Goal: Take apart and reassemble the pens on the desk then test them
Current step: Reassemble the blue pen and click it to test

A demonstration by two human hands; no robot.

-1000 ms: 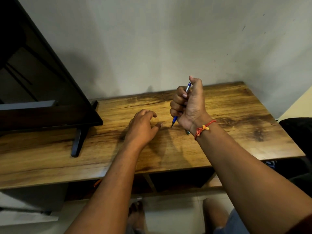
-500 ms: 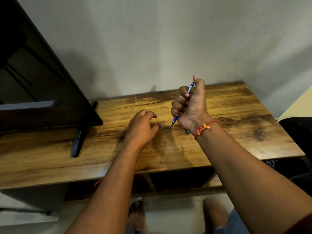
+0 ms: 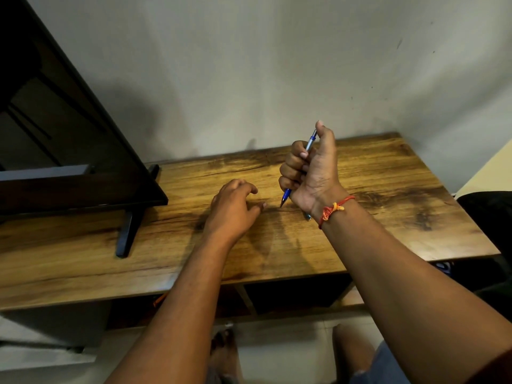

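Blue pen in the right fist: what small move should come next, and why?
Probably press the thumb down to click it. The right hand grips the blue pen upright, thumb over its top end, tip pointing at the desk. The left hand rests empty beside it.

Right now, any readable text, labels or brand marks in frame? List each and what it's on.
None readable.
blue pen in the right hand: no print legible on the barrel.
dark monitor: no logo visible.
wooden desk: bare grain, no markings.
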